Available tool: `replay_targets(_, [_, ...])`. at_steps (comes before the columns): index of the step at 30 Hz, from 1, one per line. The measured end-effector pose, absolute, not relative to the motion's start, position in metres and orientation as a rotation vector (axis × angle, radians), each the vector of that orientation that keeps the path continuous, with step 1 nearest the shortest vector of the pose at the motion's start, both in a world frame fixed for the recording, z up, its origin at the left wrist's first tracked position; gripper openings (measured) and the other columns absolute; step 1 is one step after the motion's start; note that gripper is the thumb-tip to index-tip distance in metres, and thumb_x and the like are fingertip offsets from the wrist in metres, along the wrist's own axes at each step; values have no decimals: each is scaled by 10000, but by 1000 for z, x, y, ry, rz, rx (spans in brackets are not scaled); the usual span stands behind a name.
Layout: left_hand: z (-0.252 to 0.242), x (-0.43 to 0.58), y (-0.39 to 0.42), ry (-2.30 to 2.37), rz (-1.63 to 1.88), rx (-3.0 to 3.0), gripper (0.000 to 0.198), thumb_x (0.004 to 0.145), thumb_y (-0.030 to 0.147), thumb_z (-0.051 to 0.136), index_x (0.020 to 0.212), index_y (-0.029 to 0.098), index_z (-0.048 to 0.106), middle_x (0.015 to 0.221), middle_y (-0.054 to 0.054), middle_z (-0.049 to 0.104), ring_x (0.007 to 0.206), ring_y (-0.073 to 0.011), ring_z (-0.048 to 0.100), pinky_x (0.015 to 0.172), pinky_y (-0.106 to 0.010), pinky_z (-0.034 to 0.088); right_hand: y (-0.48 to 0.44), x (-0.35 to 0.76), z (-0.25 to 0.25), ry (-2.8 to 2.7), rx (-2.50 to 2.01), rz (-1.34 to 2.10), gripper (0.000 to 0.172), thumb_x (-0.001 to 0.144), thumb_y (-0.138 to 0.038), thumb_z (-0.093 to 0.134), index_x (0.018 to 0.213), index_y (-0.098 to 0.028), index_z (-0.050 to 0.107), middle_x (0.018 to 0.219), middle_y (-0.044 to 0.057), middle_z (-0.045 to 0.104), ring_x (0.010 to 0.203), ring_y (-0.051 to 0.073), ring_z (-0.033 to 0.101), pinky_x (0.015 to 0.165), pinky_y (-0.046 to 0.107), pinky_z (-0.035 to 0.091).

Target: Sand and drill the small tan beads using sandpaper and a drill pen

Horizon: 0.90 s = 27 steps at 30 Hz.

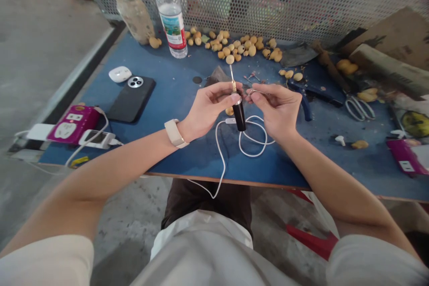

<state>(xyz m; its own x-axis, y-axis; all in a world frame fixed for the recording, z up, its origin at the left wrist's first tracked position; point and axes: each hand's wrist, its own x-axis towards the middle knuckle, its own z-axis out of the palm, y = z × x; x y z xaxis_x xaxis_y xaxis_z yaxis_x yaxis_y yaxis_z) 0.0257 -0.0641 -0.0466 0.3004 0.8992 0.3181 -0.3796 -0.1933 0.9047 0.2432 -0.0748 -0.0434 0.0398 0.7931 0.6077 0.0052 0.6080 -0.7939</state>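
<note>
The left hand [209,109] grasps a black-handled tool [239,116] upright between thumb and fingers, its thin metal tip pointing up, over the middle of a blue table [187,161]. The right hand [276,109] pinches a thin wire [258,92] just beside that tip, the two hands nearly touching. One white cord [250,140] loops on the table below them and drops over the near edge, with open blue surface around it. Farther off lie dozens of small tan balls [231,47], one water bottle [170,13], one phone [132,98], one pair of blue-handled pliers [304,105] and one pair of scissors [358,108].
</note>
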Motion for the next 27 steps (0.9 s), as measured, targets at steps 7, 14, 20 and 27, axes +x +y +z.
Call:
replay_targets(7, [-38,25,-74,631,1231,1295,670,734,727,1224,1106,250,935,1203,-52,972,1125,-251,934,1066,-417,784,-82,243,-30,-1489,-793,676,472,983,-792,1024,1030,-328,947,1017,9,944,892,232,912,938,459,838])
replay_targets(14, [-38,27,-80,644,1249,1313,691,688,728,1242,1003,247,859,1130,-19,930,1112,-241,894,1058,-441,764,-83,240,-37,-1472,-800,707,447,966,-787,1039,1002,-362,907,1013,13,885,1003,267,902,973,495,812])
replay_targets(20, [-39,29,-84,669,1275,1289,664,720,678,1249,966,242,812,1072,-15,889,1132,-261,877,1033,-461,752,-84,243,-38,-1494,-856,787,442,931,-747,1080,953,-354,878,992,25,855,1078,297,890,1008,524,794])
replay_targets(27, [-35,28,-87,648,1237,1296,631,742,620,1254,964,243,799,1063,-8,876,1131,-262,867,998,-444,745,-86,247,-32,-1513,-852,828,457,900,-782,1074,875,-365,886,962,22,847,1042,306,877,999,563,790])
